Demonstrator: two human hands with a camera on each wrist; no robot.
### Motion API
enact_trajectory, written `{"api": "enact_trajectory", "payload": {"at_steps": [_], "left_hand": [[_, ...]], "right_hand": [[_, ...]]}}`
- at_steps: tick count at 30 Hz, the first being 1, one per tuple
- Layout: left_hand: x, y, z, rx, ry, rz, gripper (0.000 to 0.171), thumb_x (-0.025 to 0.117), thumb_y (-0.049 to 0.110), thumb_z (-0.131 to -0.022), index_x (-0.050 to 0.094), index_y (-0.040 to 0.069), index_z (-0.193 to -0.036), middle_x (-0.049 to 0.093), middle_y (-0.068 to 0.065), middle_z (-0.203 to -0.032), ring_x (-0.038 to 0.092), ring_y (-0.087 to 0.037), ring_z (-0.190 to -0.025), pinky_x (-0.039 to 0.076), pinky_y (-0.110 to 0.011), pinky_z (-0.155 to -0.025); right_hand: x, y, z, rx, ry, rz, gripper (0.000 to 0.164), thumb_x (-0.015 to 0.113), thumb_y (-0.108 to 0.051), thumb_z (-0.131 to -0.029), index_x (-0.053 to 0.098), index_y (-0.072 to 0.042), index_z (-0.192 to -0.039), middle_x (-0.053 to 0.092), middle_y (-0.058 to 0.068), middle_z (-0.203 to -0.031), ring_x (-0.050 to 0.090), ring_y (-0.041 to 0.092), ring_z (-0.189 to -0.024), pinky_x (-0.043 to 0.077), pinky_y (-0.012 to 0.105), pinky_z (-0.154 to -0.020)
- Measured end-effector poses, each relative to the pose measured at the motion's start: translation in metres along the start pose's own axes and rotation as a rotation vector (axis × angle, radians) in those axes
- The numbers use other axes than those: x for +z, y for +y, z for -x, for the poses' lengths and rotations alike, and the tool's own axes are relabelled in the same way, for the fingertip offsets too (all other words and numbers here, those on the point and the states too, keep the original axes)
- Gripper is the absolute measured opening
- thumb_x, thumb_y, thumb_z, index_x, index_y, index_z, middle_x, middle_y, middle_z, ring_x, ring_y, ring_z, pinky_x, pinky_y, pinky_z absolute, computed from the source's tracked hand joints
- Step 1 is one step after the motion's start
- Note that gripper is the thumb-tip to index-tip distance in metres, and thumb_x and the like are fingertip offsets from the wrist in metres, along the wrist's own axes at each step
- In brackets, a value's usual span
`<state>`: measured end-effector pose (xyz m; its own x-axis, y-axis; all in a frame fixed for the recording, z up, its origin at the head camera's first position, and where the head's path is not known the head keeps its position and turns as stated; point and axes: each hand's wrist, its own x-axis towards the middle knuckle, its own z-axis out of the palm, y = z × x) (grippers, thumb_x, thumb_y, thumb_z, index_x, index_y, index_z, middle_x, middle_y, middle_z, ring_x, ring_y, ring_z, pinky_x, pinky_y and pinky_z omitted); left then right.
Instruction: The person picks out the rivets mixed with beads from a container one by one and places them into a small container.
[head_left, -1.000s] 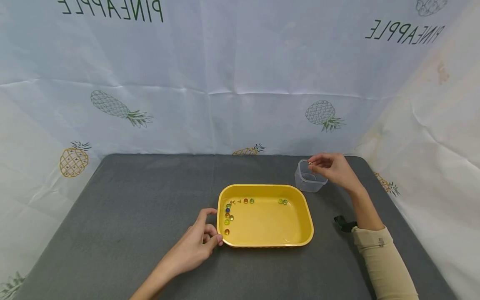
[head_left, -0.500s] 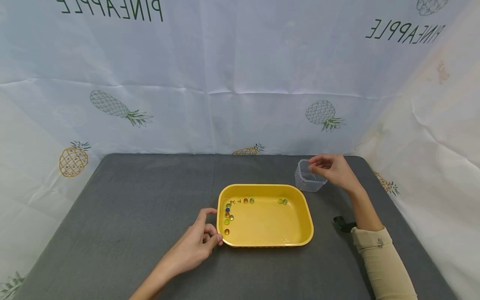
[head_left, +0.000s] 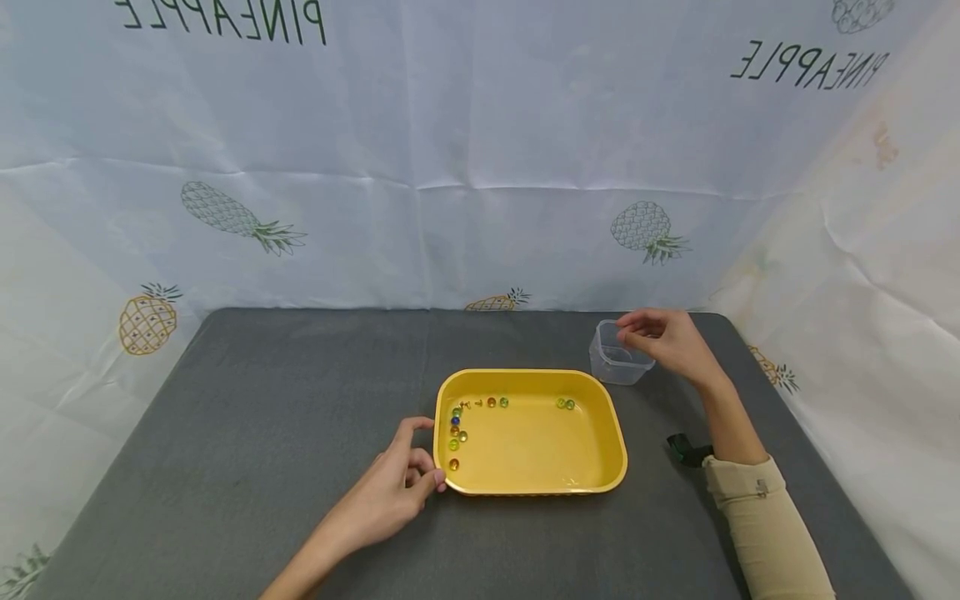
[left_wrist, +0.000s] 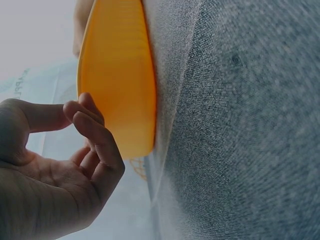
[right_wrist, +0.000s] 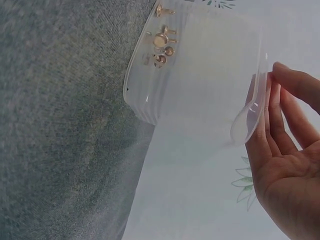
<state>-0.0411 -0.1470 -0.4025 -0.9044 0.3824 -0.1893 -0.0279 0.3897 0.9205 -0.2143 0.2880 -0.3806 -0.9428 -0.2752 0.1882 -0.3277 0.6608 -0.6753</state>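
Observation:
A yellow tray (head_left: 540, 450) lies on the grey table. My left hand (head_left: 396, 492) grips its near left corner, thumb and curled fingers at the rim; the left wrist view shows the tray's outer wall (left_wrist: 117, 75) beyond the fingers. Several glass marbles (head_left: 454, 421) line the tray's left and far sides, with a few small brass-coloured thumbtacks (head_left: 478, 402) at the far left. Above the clear plastic container (head_left: 611, 372) hovers my right hand (head_left: 666, 340), fingers loosely bent, nothing visible between them. Several brass-coloured thumbtacks (right_wrist: 160, 40) lie at the container's bottom.
A dark strap-like piece (head_left: 686, 448) hangs by the right wrist, above the cuff. Behind the table (head_left: 300, 375) hangs a white cloth (head_left: 420, 233) printed with pineapples, which also covers the right and left sides.
A small brass-coloured thumbtack seen at my right fingertips one second ago is gone from them; the hand stays over the container. My left hand and the tray have not moved.

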Motion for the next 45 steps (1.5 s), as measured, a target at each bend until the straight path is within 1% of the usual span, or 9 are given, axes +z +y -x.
{"api": "enact_trajectory", "payload": {"at_steps": [7, 9, 15, 17, 22, 25, 38, 41, 45], "left_hand": [[0.001, 0.0, 0.0, -0.006, 0.003, -0.007, 0.062, 0.062, 0.006, -0.109, 0.026, 0.0, -0.159, 0.073, -0.01, -0.094, 0.052, -0.006, -0.061, 0.044, -0.025, -0.057], [0.001, 0.001, 0.0, -0.008, 0.005, -0.009, 0.062, 0.062, 0.006, -0.109, 0.027, 0.0, -0.159, 0.073, -0.01, -0.094, 0.052, -0.006, -0.061, 0.044, -0.025, -0.057], [0.002, 0.001, -0.001, -0.008, 0.008, -0.008, 0.062, 0.063, 0.006, -0.108, 0.027, 0.0, -0.159, 0.073, -0.01, -0.093, 0.052, -0.006, -0.061, 0.043, -0.024, -0.057], [0.002, 0.001, -0.001, -0.006, 0.007, -0.006, 0.062, 0.063, 0.006, -0.108, 0.027, 0.0, -0.159, 0.073, -0.01, -0.093, 0.051, -0.006, -0.061, 0.043, -0.024, -0.057], [0.001, 0.0, 0.0, -0.004, 0.005, -0.009, 0.062, 0.063, 0.006, -0.109, 0.027, 0.0, -0.159, 0.073, -0.01, -0.093, 0.051, -0.005, -0.062, 0.043, -0.024, -0.057], [0.001, 0.0, 0.0, -0.002, 0.005, -0.011, 0.062, 0.063, 0.006, -0.108, 0.027, 0.0, -0.159, 0.073, -0.01, -0.093, 0.051, -0.005, -0.061, 0.043, -0.024, -0.057], [0.0, -0.002, 0.0, 0.002, -0.007, 0.026, 0.063, 0.062, 0.006, -0.109, 0.025, 0.001, -0.16, 0.073, -0.012, -0.094, 0.053, -0.009, -0.061, 0.043, -0.025, -0.056], [0.0, -0.002, 0.0, -0.001, -0.009, 0.03, 0.064, 0.062, 0.006, -0.109, 0.024, 0.001, -0.16, 0.073, -0.011, -0.094, 0.053, -0.009, -0.061, 0.043, -0.025, -0.056], [0.0, -0.002, 0.0, -0.005, -0.008, 0.023, 0.064, 0.062, 0.006, -0.109, 0.025, 0.001, -0.16, 0.073, -0.01, -0.094, 0.052, -0.009, -0.061, 0.043, -0.025, -0.056]], "right_hand": [[0.001, -0.003, -0.001, 0.006, -0.015, 0.006, 0.026, 0.077, -0.011, -0.101, 0.075, 0.001, -0.124, 0.079, 0.021, -0.111, 0.071, 0.002, -0.088, 0.058, 0.017, -0.078], [0.001, -0.004, -0.002, 0.008, -0.021, 0.005, 0.026, 0.077, -0.011, -0.102, 0.075, 0.001, -0.124, 0.079, 0.021, -0.111, 0.072, 0.005, -0.089, 0.058, 0.017, -0.078], [0.0, -0.009, -0.002, 0.003, -0.037, -0.005, 0.024, 0.076, -0.009, -0.102, 0.076, 0.0, -0.124, 0.079, 0.021, -0.112, 0.076, 0.023, -0.093, 0.058, 0.017, -0.078], [0.0, -0.011, -0.002, 0.001, -0.043, 0.0, 0.024, 0.076, -0.01, -0.102, 0.076, 0.0, -0.123, 0.079, 0.02, -0.113, 0.076, 0.019, -0.093, 0.058, 0.018, -0.078], [-0.001, -0.016, -0.004, -0.017, -0.056, 0.005, 0.023, 0.077, -0.011, -0.102, 0.077, -0.002, -0.123, 0.08, 0.019, -0.112, 0.07, 0.001, -0.09, 0.057, 0.017, -0.079], [-0.001, -0.019, -0.004, -0.032, -0.061, -0.002, 0.022, 0.076, -0.011, -0.102, 0.077, -0.002, -0.122, 0.08, 0.018, -0.111, 0.069, -0.001, -0.09, 0.057, 0.017, -0.08], [0.005, -0.036, -0.01, -0.081, -0.122, -0.004, 0.019, 0.075, -0.011, -0.103, 0.077, -0.004, -0.12, 0.079, 0.013, -0.107, 0.072, 0.012, -0.091, 0.058, 0.019, -0.084], [0.008, -0.039, -0.012, -0.095, -0.146, -0.024, 0.019, 0.075, -0.011, -0.103, 0.077, -0.003, -0.121, 0.079, 0.013, -0.107, 0.072, 0.014, -0.091, 0.059, 0.021, -0.084], [0.012, -0.044, -0.014, -0.119, -0.185, -0.07, 0.019, 0.075, -0.009, -0.103, 0.077, -0.002, -0.121, 0.079, 0.019, -0.105, 0.074, 0.025, -0.088, 0.062, 0.029, -0.081]]}}
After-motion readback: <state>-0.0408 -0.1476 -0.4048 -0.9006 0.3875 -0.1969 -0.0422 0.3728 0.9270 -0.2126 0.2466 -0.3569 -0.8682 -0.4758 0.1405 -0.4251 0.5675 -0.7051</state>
